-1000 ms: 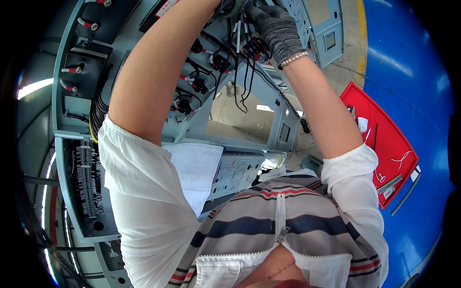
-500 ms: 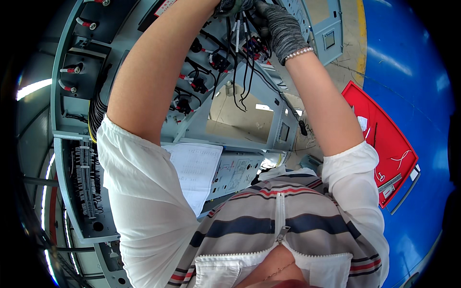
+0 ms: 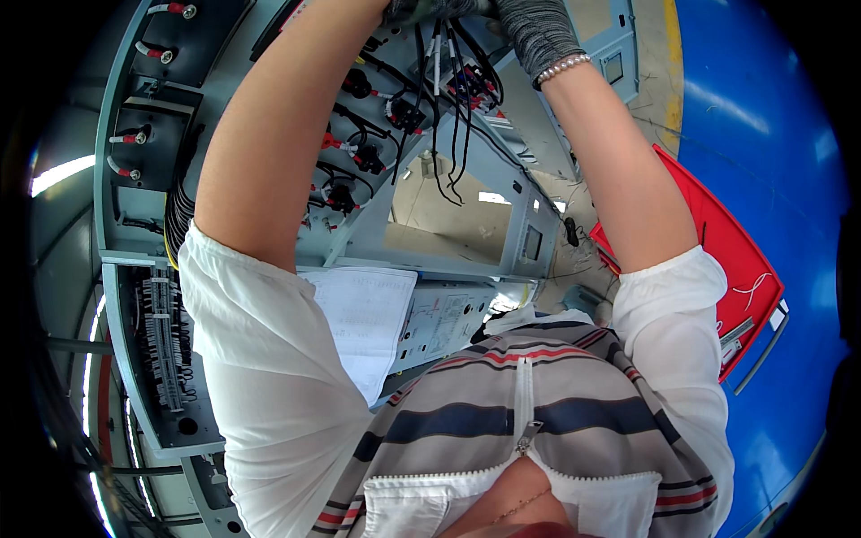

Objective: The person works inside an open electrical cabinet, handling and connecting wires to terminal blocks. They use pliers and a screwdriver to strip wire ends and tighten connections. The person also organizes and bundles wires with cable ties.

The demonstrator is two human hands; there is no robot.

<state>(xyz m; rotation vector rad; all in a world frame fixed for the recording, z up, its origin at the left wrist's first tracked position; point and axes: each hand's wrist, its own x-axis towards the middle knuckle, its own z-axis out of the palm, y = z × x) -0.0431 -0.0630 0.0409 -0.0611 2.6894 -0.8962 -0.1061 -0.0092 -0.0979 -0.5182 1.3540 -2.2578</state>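
Both hands, in grey knitted gloves, are at the top edge, their fingers cut off by it. Only a strip of my left hand (image 3: 438,9) shows, just above a bundle of black wires (image 3: 457,99), some with white sleeves. Close on its right is my right hand (image 3: 538,34), with a beaded bracelet at the wrist. The wires hang down below the gloves with loose, curled ends. Whether either hand grips them is hidden. Under the wires sit several black switch blocks (image 3: 405,117) with red-sleeved leads, fixed to a grey-blue metal cabinet.
Printed sheets (image 3: 363,314) lie on the cabinet beside a control panel (image 3: 444,316). Left are terminal strips (image 3: 161,332) and black plates with red-sleeved lugs (image 3: 134,137). A red tray (image 3: 749,269) with wire scraps stands right, over the blue floor (image 3: 753,108).
My right hand has shifted slightly up, and its forearm has swung a little to the right. My left arm has moved slightly left and up. The wires hang nearly as before.
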